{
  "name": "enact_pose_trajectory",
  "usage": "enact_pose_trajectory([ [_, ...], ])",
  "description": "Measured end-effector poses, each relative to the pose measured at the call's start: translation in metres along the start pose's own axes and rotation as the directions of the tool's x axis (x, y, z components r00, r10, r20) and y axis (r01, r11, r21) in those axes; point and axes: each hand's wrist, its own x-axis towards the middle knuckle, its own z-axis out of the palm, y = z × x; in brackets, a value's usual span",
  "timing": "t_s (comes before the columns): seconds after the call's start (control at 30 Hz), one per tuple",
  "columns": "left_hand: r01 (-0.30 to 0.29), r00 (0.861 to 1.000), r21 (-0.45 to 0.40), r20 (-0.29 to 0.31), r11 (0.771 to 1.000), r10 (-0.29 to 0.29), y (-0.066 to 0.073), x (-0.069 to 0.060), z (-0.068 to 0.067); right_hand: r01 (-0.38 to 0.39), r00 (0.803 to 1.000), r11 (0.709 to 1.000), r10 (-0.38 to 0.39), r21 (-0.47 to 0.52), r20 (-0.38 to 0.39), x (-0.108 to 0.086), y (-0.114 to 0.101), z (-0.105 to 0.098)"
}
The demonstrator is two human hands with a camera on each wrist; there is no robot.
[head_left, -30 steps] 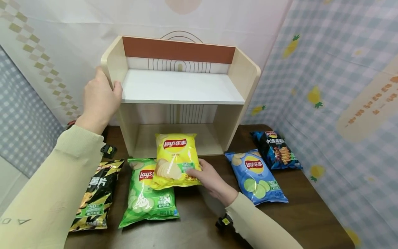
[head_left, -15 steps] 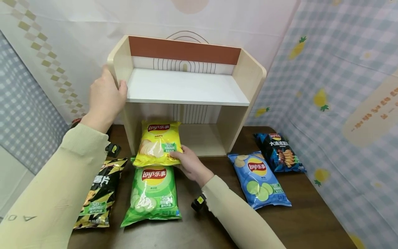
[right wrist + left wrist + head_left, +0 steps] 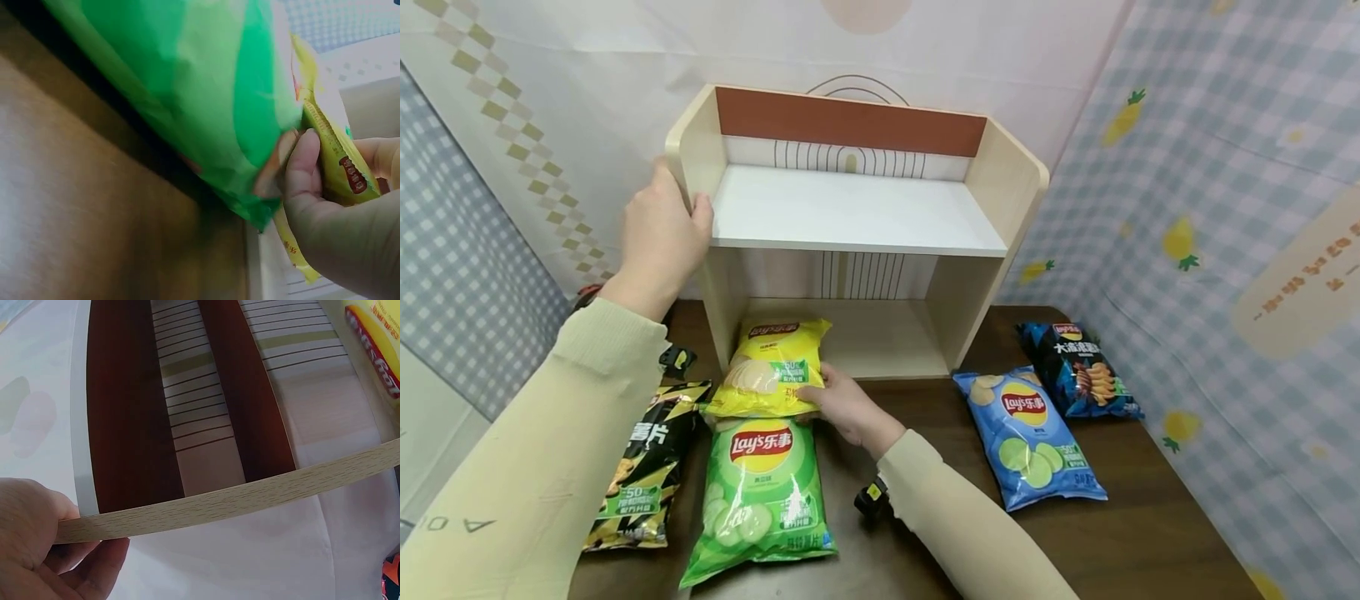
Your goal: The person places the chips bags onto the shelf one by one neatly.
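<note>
My left hand (image 3: 662, 229) grips the front edge of the left side panel of a two-tier wooden shelf (image 3: 857, 208); the left wrist view shows the thumb and fingers on either side of that panel (image 3: 237, 506). With my right hand (image 3: 850, 408) I hold a yellow chip bag (image 3: 771, 367) by its right edge, at the left front of the lower tier. Its lower end overlaps the top of a green chip bag (image 3: 760, 492) on the table. In the right wrist view, thumb and fingers pinch the yellow bag (image 3: 337, 150), close against the green bag (image 3: 187, 75).
A black and gold chip bag (image 3: 640, 475) lies left of the green one, partly behind my left sleeve. On the right lie a blue chip bag (image 3: 1030, 437) and a dark blue-black one (image 3: 1082, 371). Patterned cloth (image 3: 1210, 250) surrounds the brown table (image 3: 1120, 533).
The yellow bag moved left with my right hand, then lowered at the shelf's lower left. The green bag shifted slightly toward me. My left hand keeps its grip on the panel.
</note>
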Motion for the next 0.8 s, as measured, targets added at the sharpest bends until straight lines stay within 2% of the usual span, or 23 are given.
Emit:
enact_pose_trajectory([
  [0.13,-0.003,1.000,-0.002,-0.001,1.000,0.003,0.000,0.000,0.000,0.078,0.997,0.995,-0.077,-0.059,0.016,0.008,-0.006,-0.005],
  [0.2,-0.002,1.000,-0.002,-0.001,1.000,0.002,0.000,0.000,0.000,0.093,0.996,0.993,-0.093,-0.077,0.006,0.015,-0.005,-0.007],
  [0.33,0.005,1.000,0.000,-0.005,1.000,-0.005,0.000,-0.001,0.001,0.000,0.996,0.992,-0.011,-0.128,-0.083,0.026,0.006,-0.008],
  [0.43,0.009,1.000,0.003,-0.007,1.000,-0.009,0.000,-0.001,0.001,-0.075,0.986,0.987,0.052,-0.145,-0.156,0.029,0.014,-0.007],
  [0.57,0.010,1.000,0.002,-0.007,1.000,-0.010,-0.001,0.000,0.002,-0.079,0.971,0.991,0.051,-0.112,-0.234,0.024,0.018,-0.005],
  [0.63,0.009,1.000,0.001,-0.009,1.000,-0.009,-0.001,0.000,0.002,-0.047,0.963,0.992,0.013,-0.120,-0.268,0.018,0.018,-0.004],
  [0.7,0.007,1.000,0.000,-0.009,1.000,-0.007,-0.001,-0.001,0.002,-0.001,0.951,0.979,-0.062,-0.205,-0.302,0.012,0.018,-0.002],
  [0.73,0.006,1.000,-0.001,-0.008,1.000,-0.006,-0.001,-0.001,0.001,0.027,0.944,0.965,-0.111,-0.262,-0.310,0.009,0.018,-0.001],
  [0.8,0.007,1.000,-0.005,-0.010,1.000,-0.007,-0.001,-0.001,0.001,0.079,0.926,0.919,-0.212,-0.387,-0.313,0.006,0.017,0.002],
])
